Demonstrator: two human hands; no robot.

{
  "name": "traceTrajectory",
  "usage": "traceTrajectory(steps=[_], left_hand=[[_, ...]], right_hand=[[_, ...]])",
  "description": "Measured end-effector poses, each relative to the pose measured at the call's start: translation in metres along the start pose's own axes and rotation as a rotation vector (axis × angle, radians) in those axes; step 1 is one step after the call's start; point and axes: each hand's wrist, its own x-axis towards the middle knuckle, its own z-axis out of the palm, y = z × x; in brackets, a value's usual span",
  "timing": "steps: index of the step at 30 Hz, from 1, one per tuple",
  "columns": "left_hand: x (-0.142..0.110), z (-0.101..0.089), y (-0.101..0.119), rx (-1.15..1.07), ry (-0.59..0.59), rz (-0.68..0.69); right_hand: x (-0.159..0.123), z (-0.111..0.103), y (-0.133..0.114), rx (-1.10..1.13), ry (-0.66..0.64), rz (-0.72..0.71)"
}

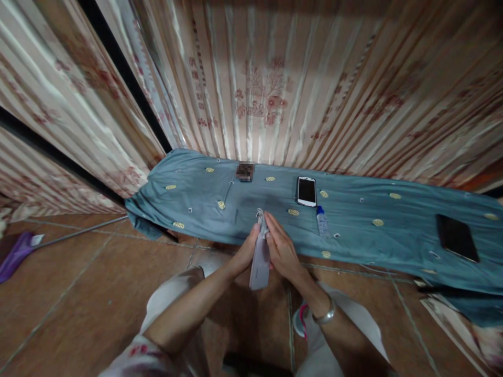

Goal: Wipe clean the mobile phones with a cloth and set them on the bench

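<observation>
Left of the bottle [322,225] and nearer the body, I am holding the slab [260,269] between left hand [249,248] and right hand [283,251], both clamping its upper part by a crumpled rag [262,217]. Right fingers are lying together; left ones are partly hiding, spacing unclear. Risk: the smooth slab's lower end is hanging unsupported over floor [231,319]; if rag or palms are slipping, it could drop.
</observation>
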Motion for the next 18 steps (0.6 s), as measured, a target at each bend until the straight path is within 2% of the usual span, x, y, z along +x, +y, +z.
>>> traceTrajectory(steps=[3,5,8,13,17,18], left_hand=[[0.004,0.003,0.006,-0.166,0.105,0.112],[0.005,0.003,0.01,-0.193,0.162,0.132],[0.007,0.003,0.01,-0.187,0.18,0.128],[0.004,-0.003,-0.006,-0.133,0.091,0.133],[0.0,-0.011,-0.01,-0.028,-0.067,-0.044],[-0.001,-0.013,-0.009,-0.032,-0.079,-0.053]], right_hand=[[-0.005,0.005,-0.009,-0.032,-0.038,-0.106],[-0.009,0.008,-0.012,-0.057,-0.059,-0.154],[-0.012,0.009,-0.011,-0.09,-0.075,-0.173],[-0.01,0.003,-0.003,-0.093,-0.064,-0.093],[-0.006,0.001,0.004,-0.045,-0.051,-0.031],[-0.005,0.001,0.006,-0.031,-0.047,-0.021]])
